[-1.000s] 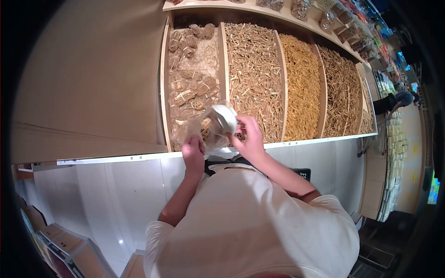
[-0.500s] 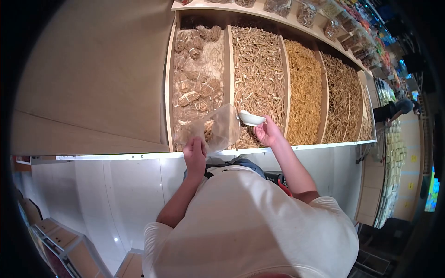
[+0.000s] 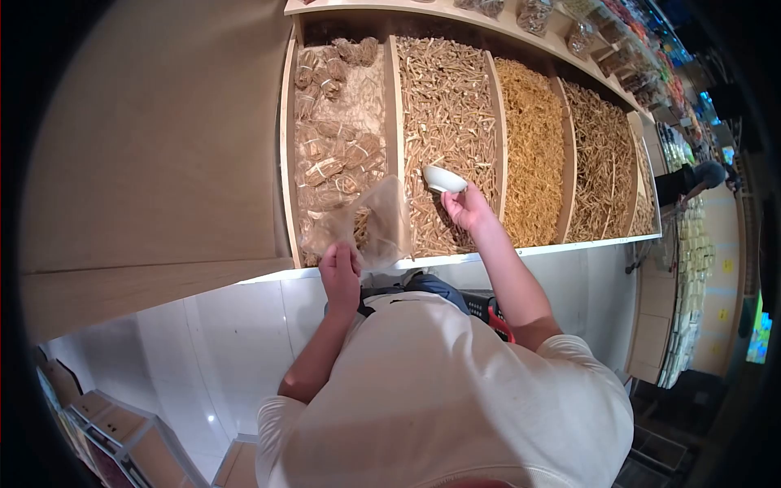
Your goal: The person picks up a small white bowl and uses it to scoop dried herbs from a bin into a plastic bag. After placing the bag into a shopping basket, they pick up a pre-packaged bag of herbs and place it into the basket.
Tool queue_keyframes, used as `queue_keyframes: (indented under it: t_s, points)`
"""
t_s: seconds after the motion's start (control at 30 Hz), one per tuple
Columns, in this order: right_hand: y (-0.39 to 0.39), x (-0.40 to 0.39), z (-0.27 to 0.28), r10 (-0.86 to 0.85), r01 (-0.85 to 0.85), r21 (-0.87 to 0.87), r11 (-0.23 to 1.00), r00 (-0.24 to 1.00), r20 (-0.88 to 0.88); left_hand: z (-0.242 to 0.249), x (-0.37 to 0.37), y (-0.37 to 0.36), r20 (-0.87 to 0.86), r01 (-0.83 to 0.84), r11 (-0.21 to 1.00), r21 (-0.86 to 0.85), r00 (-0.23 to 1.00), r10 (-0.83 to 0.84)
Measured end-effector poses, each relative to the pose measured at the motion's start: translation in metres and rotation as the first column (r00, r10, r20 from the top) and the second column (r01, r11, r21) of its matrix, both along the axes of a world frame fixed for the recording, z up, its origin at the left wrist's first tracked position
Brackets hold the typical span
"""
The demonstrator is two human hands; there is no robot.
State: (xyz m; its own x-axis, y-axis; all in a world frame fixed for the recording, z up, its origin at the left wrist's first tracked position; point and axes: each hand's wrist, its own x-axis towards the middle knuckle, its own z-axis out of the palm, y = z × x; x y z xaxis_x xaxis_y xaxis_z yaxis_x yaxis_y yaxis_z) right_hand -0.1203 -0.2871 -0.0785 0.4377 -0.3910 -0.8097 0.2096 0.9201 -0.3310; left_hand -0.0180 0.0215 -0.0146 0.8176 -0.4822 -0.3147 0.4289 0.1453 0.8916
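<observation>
A clear plastic bag (image 3: 382, 213) hangs from my left hand (image 3: 340, 272), whose fingers are pinched on its edge. Some brown dried pieces show through the film, and the bag overlaps the front of the leftmost compartment. My right hand (image 3: 468, 210) grips a small white bowl (image 3: 445, 179) by its near right side. The bowl is tilted over a compartment of short, tan dried root pieces (image 3: 446, 89); its inside is mostly hidden from me. Left of these lie tied brown bundles (image 3: 325, 168).
Wooden dividers (image 3: 499, 138) separate the compartments. Yellow dried strands (image 3: 533, 154) and brown dried sticks (image 3: 600, 163) fill those to the right. Packed bags (image 3: 534, 16) line a shelf behind. A wooden panel (image 3: 154, 138) stands left. Another person (image 3: 691, 180) is at far right.
My right hand and the bowl have moved forward, farther over the tan pieces, and the bowl has tipped. My left hand still holds the bag in nearly the same spot.
</observation>
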Motion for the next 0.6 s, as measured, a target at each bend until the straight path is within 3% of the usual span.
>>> queue_keyframes:
  t_s: [0.07,0.13,0.23,0.6]
  points:
    - [0.003,0.003,0.001,0.036,-0.037,-0.055,0.998,0.999,-0.023,0.001,-0.001,-0.001,-0.008,-0.015,1.000,-0.016,1.000,0.015]
    - [0.008,0.003,0.007,0.103,-0.137,-0.317,0.938,0.987,-0.122,-0.001,-0.001,-0.003,-0.011,-0.037,0.999,-0.007,0.999,0.037]
    - [0.007,0.006,0.016,0.044,-0.141,-0.452,0.881,0.975,-0.217,0.001,-0.001,-0.005,0.009,-0.021,1.000,0.023,1.000,0.021]
    - [-0.013,0.007,0.024,0.171,-0.278,-0.453,0.847,0.950,-0.262,0.008,-0.005,-0.012,0.017,-0.087,0.995,0.040,0.996,0.086]
